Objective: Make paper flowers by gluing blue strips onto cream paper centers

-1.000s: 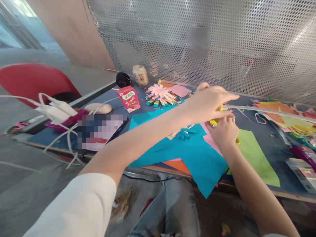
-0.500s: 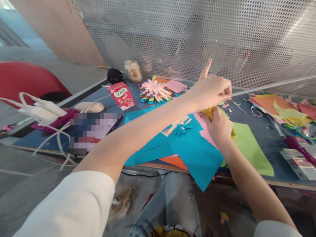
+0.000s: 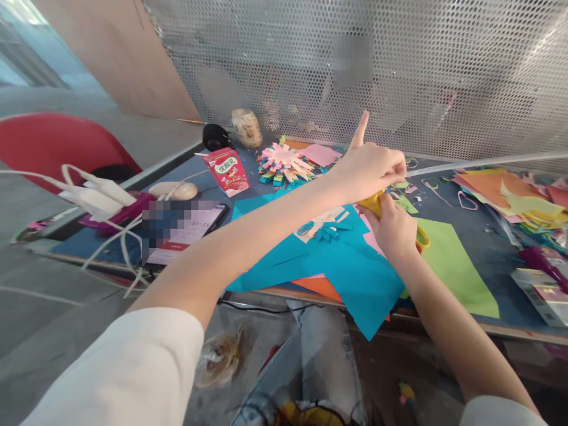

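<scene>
My left hand (image 3: 375, 168) reaches across to the right above the table, its index finger pointing up. Its thumb and other fingers are pinched on one end of a long, thin whitish strip (image 3: 483, 163), which runs out past the right edge of view. Just below it, my right hand (image 3: 397, 228) is wrapped round yellow-handled scissors (image 3: 371, 204); their blades are hidden. Under my hands lie blue paper (image 3: 355, 272) and green paper (image 3: 457, 266). A small fringed blue and cream paper piece (image 3: 326, 228) rests on the blue sheet.
A layered fringed paper flower (image 3: 286, 163), a red drink carton (image 3: 228, 171) and a jar (image 3: 247, 128) stand at the back left. A phone (image 3: 190, 236) and a white-cabled power strip (image 3: 119, 210) are at left. Paper scraps (image 3: 510, 195) and a purple tool (image 3: 544, 266) lie right.
The long strip has tilted closer to level. My left hand has shifted slightly left and down, and the whole view has moved a little. Both hands keep their grip.
</scene>
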Demonstrator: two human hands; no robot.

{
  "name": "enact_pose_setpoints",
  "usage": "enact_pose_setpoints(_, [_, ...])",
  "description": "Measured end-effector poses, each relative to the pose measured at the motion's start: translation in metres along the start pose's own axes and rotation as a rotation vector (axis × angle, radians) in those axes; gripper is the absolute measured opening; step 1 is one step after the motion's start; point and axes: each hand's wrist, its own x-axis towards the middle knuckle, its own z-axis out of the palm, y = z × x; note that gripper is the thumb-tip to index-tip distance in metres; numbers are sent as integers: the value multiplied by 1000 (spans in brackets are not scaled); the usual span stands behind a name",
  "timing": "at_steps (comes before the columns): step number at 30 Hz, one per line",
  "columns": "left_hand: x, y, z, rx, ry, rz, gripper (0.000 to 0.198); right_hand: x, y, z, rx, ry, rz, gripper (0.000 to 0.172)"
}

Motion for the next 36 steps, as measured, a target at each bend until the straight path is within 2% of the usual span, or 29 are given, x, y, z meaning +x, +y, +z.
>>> enact_pose_setpoints(13, [-18,-16,14,-25,39,-99,21,-6,-5,-8,-158,-152,-64,51])
enact_pose_setpoints(20, [-30,-19,16,-65,35,-126,18,-8,-9,-15,-204,-160,-84,46])
enact_pose_setpoints(28, [-28,-16,16,-62,10,-171,17,-7,-3,-11,-233,-130,-100,48])
enact_pose_setpoints(36, [-28,-20,21,-36,40,-124,17,-7,-3,-9,-231,-133,-105,46])
